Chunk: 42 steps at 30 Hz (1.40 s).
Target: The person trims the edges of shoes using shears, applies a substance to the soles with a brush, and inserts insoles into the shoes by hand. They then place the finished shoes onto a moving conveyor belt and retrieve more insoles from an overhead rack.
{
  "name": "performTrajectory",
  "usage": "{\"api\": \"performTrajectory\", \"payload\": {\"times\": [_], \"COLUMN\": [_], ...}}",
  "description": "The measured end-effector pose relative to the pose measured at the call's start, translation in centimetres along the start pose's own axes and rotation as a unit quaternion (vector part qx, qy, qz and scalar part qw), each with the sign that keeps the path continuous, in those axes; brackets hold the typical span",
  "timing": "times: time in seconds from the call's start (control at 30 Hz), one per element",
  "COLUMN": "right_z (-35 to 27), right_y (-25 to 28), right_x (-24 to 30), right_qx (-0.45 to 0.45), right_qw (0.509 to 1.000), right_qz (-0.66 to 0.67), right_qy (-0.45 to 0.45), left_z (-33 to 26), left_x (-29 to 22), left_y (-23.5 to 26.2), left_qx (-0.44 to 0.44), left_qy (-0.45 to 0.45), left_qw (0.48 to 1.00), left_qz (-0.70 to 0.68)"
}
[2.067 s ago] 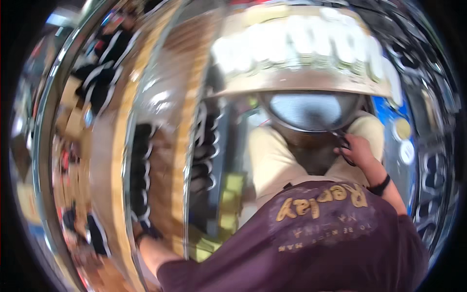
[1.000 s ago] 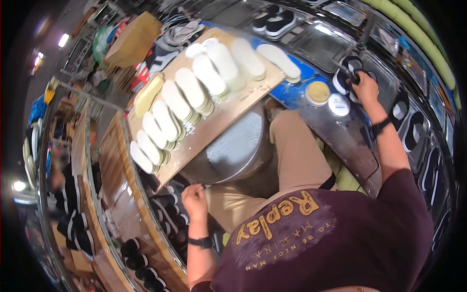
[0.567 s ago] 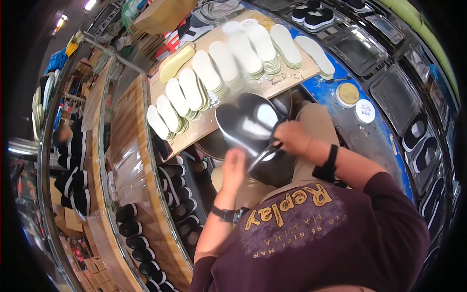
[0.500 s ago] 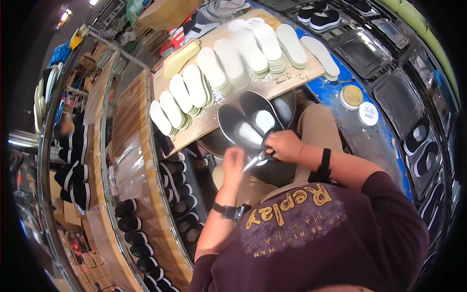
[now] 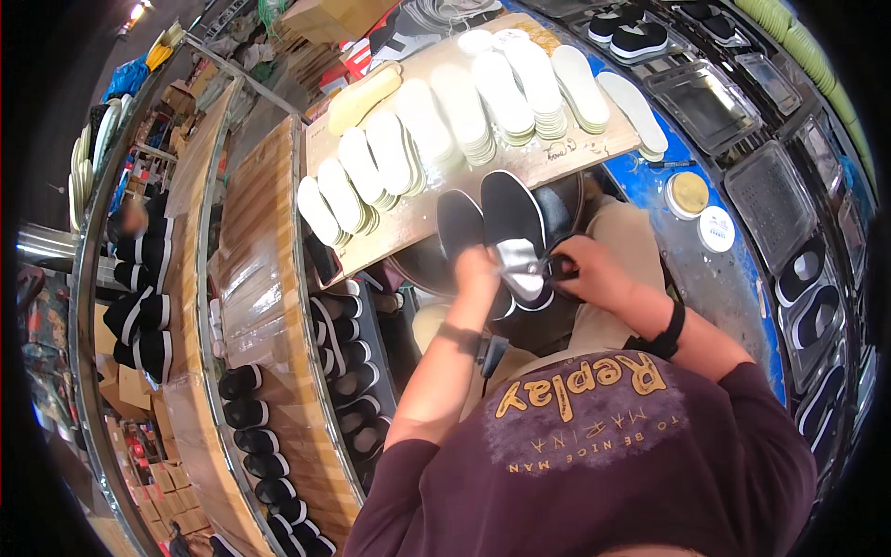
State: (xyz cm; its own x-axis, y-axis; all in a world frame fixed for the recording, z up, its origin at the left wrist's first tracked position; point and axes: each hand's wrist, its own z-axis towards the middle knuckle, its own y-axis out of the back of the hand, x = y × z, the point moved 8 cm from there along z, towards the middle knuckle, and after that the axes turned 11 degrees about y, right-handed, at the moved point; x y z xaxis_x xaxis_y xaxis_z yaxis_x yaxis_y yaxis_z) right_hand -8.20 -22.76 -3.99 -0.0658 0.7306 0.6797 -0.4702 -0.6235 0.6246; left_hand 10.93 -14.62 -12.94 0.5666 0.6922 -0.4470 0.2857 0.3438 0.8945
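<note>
two hands on black shoe [image 5: 513,223]: left hand [image 5: 476,271] grips side, right hand [image 5: 587,272] pinches scissors [image 5: 543,268].

Black shoe [image 5: 515,213]: matt cloth, silvery glossy lining (smooth). Board [image 5: 557,162]: bare wood. Insoles [image 5: 501,93]: pale, matt.

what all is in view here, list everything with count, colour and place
black slip-on shoe uppers: two, black, side by side in front of the person, under both hands
white flat insoles: many in stacked rows, white, on the board
wooden board: one, tan, beyond the shoes
round tins: two, one yellowish and one white, on the blue surface at right
black finished shoes: many, black with white soles, in rows on the shelves at left
grey trays: several, along the right
left hand: on the nearer shoe
right hand: fingers closed on a small dark tool
</note>
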Motion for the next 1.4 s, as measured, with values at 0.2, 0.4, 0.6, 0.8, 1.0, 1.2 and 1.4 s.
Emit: {"api": "performTrajectory", "payload": {"times": [0.2, 0.4, 0.6, 0.8, 1.0, 1.2, 1.4], "right_z": [-0.9, 3.7, 4.4, 2.7, 1.6, -9.1, -29.8], "right_y": [2.7, -0.1, -0.6, -1.1, 0.6, 9.2, 16.2], "right_x": [-1.7, 1.5, 0.5, -1.8, -3.1, -7.8, -12.2], "right_qx": [-0.023, 0.027, 0.077, 0.094, 0.117, 0.021, 0.07], "right_qw": [0.978, 0.994, 0.989, 0.979, 0.962, 0.909, 0.784], "right_qz": [0.009, 0.016, -0.065, -0.105, -0.156, -0.219, -0.35], "right_qy": [-0.208, -0.107, -0.108, -0.15, -0.191, -0.355, -0.508], "left_z": [-4.6, -6.9, -8.4, -10.4, -12.1, -11.2, -9.6], "left_x": [5.0, 6.4, 8.4, 5.2, 9.3, 13.4, 13.7], "left_y": [0.8, 4.0, 4.5, 4.7, 4.7, 5.5, 3.2], "left_qx": [0.086, 0.18, 0.174, 0.304, 0.264, 0.207, 0.189], "left_qy": [0.156, 0.234, 0.204, 0.241, 0.213, 0.195, 0.147], "left_qw": [0.847, 0.849, 0.85, 0.687, 0.717, 0.744, 0.762], "left_qz": [-0.501, -0.438, -0.454, -0.615, -0.609, -0.604, -0.602]}}
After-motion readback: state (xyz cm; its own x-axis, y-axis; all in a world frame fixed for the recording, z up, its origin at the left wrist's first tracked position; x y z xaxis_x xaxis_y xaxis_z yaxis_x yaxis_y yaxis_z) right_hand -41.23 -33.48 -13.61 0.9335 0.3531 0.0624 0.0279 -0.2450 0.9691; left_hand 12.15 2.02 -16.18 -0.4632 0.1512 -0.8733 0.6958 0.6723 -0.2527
